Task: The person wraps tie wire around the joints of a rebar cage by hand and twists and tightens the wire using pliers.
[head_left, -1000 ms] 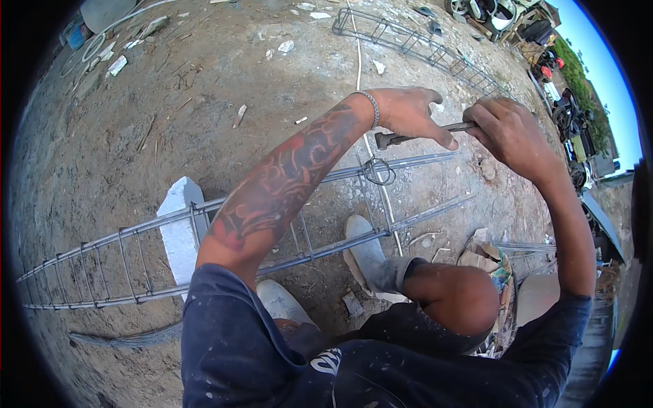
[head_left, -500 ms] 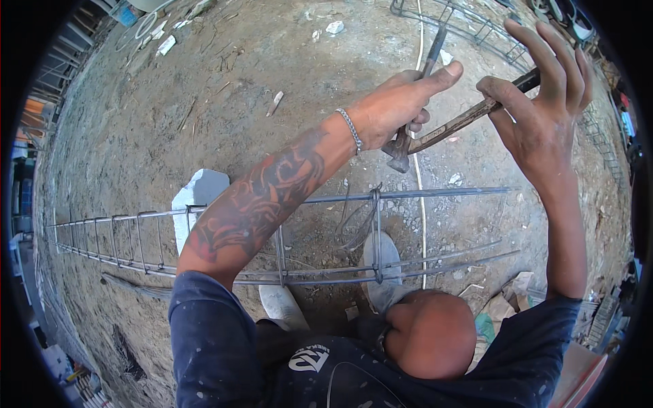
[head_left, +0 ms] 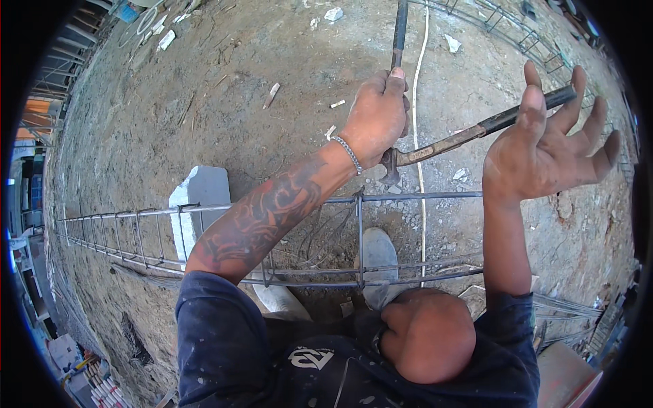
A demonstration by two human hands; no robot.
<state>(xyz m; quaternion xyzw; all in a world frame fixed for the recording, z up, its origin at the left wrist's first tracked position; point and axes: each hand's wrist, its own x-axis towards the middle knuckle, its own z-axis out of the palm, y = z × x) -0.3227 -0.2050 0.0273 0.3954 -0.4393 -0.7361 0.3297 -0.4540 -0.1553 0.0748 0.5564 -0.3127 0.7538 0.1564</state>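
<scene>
Up at twelve o'clock, the left hand (head_left: 377, 115) grips a dark steel rod (head_left: 398, 30). Spread open at three o'clock, the right hand (head_left: 544, 153) touches a rusty, rubber-gripped pincer handle (head_left: 476, 132). Below, a ribbed rebar cage (head_left: 272, 238) crosses a white block (head_left: 201, 197) on gritty dirt.

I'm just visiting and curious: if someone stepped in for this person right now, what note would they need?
Left hand: closed around one handle of the pincers, near the head.
Right hand: open, fingers spread, the other handle lying against its thumb.
The pincers' handles are spread wide, above the rebar cage, which lies across a white block.
Done: stirrups sit along the cage.
Left: whether the nearest joint is tied cannot be seen.
</scene>
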